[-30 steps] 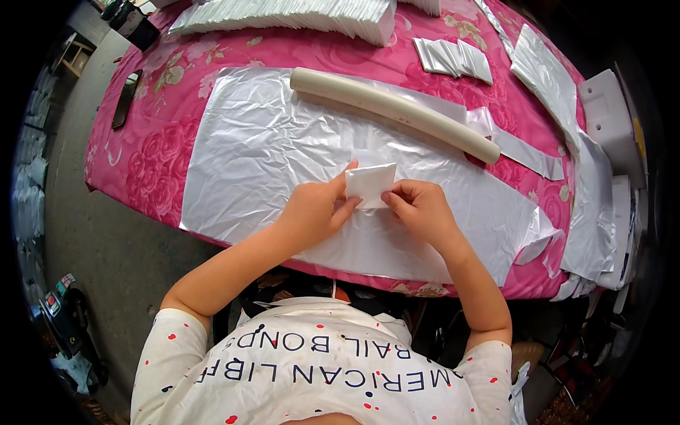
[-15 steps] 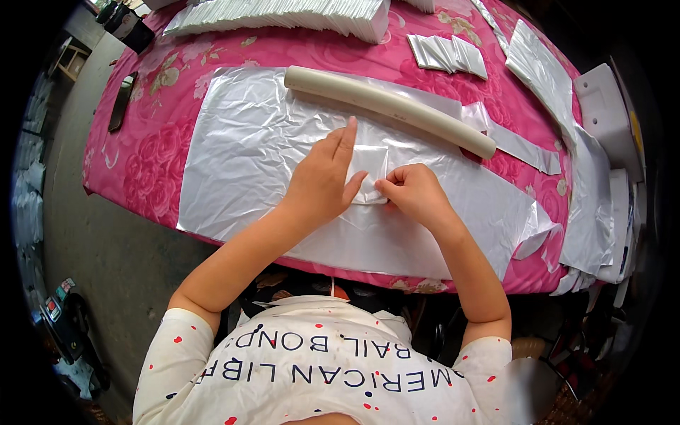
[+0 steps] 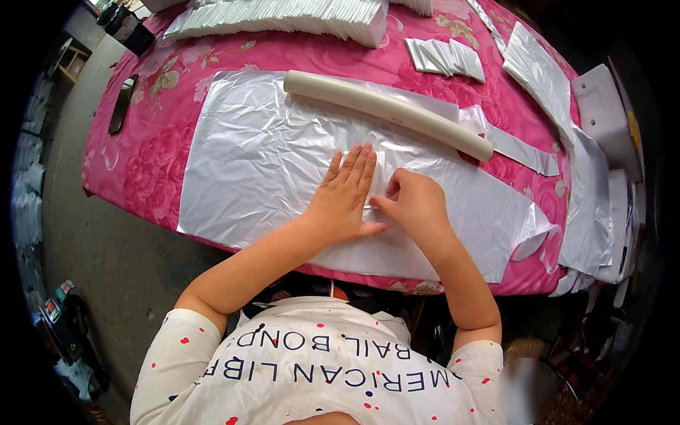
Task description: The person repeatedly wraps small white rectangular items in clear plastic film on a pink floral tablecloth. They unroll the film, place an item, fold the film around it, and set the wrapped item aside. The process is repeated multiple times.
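My left hand lies flat, fingers together, pressing a small folded white plastic piece onto a large silvery plastic sheet. My right hand is curled beside it, fingertips pinching the piece's lower edge next to my left thumb. The piece is mostly hidden under my hands. A long cream-coloured tube lies across the sheet just beyond my fingers.
The table has a pink flowered cloth. A long row of folded white pieces runs along the far edge, a small stack at the back right. Loose plastic sheets hang at the right. A dark phone lies at the left.
The folded piece, held up between both hands a second ago, has been laid down. My left hand flattened over it and slid forward; my right hand closed in on its edge.
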A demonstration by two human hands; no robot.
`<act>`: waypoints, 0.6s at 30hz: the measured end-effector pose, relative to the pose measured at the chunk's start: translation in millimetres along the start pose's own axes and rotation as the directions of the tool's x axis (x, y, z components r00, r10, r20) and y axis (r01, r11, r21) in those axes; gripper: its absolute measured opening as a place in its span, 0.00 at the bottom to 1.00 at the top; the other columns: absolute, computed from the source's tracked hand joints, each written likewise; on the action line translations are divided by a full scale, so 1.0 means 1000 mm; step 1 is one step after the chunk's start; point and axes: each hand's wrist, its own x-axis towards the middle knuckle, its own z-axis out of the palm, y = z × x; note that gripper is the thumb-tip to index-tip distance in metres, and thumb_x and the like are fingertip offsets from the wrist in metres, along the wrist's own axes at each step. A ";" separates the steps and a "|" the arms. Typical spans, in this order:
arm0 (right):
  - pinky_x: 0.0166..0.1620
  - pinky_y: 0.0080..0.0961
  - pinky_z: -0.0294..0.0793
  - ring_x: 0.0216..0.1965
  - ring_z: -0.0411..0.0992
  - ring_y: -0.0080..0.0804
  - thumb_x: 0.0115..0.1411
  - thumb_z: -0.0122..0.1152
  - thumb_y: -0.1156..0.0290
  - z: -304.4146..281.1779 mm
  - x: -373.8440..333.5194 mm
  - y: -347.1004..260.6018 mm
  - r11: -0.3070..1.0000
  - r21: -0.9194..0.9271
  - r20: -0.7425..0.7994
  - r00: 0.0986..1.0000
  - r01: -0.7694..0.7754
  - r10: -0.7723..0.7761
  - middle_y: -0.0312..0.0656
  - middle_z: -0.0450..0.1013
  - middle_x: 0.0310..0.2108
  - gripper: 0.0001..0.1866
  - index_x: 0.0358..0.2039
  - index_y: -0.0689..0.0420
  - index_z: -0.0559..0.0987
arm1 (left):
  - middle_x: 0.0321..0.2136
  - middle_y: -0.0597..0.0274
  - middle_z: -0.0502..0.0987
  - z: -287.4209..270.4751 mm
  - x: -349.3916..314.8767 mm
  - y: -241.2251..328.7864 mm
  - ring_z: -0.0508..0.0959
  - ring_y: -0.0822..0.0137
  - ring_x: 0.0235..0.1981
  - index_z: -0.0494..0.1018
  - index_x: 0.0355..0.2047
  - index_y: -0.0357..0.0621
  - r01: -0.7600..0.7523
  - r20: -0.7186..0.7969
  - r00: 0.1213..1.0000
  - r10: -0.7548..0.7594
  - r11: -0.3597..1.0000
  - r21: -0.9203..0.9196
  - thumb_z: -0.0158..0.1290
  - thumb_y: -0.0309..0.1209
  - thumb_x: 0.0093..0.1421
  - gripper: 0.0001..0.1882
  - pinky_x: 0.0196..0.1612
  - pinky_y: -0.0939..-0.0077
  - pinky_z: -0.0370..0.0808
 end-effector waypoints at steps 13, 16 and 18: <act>0.34 0.22 0.71 0.28 0.71 0.25 0.48 0.66 0.69 -0.006 -0.052 0.025 0.890 0.453 0.330 0.936 -0.042 -0.124 0.37 0.75 0.27 0.13 0.34 0.61 0.77 | 0.63 0.51 0.49 -0.037 -0.112 -0.013 0.47 0.60 0.66 0.55 0.60 0.44 -0.495 0.265 0.853 0.449 0.857 0.143 0.54 0.46 0.49 0.41 0.60 0.42 0.22; 0.39 0.22 0.70 0.34 0.71 0.26 0.48 0.67 0.69 0.003 -0.049 0.014 0.731 0.672 0.255 0.890 0.117 -0.377 0.36 0.74 0.34 0.15 0.36 0.61 0.77 | 0.64 0.44 0.43 -0.065 -0.122 -0.013 0.44 0.49 0.66 0.62 0.58 0.47 -0.022 0.285 0.944 0.166 0.893 -0.449 0.49 0.37 0.56 0.28 0.60 0.41 0.26; 0.41 0.23 0.69 0.37 0.70 0.26 0.48 0.66 0.71 0.010 -0.048 -0.002 0.639 0.722 0.094 0.876 0.267 -0.473 0.37 0.73 0.36 0.14 0.36 0.59 0.77 | 0.65 0.42 0.37 -0.073 -0.112 -0.010 0.40 0.46 0.66 0.60 0.59 0.48 -0.005 0.148 0.980 0.134 0.761 -0.649 0.40 0.38 0.62 0.25 0.62 0.50 0.34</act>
